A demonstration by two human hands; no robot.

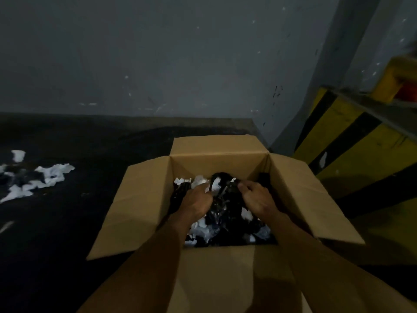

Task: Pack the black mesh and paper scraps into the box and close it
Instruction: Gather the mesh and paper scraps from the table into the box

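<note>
A brown cardboard box point(144, 199) stands on the dark floor with all its flaps spread open. Inside lies a tangle of black mesh point(225, 211) mixed with white paper scraps point(198, 229). Both my hands are down in the box on top of the pile. My left hand point(197, 201) has its fingers curled into the mesh and paper on the left side. My right hand point(257, 199) grips the black mesh on the right side. My fingertips are sunk into the heap and partly hidden.
More white paper scraps and dark mesh point(38, 179) lie on the floor at the far left. A grey wall point(158, 64) rises behind the box. A yellow and black striped barrier point(352, 141) stands close on the right.
</note>
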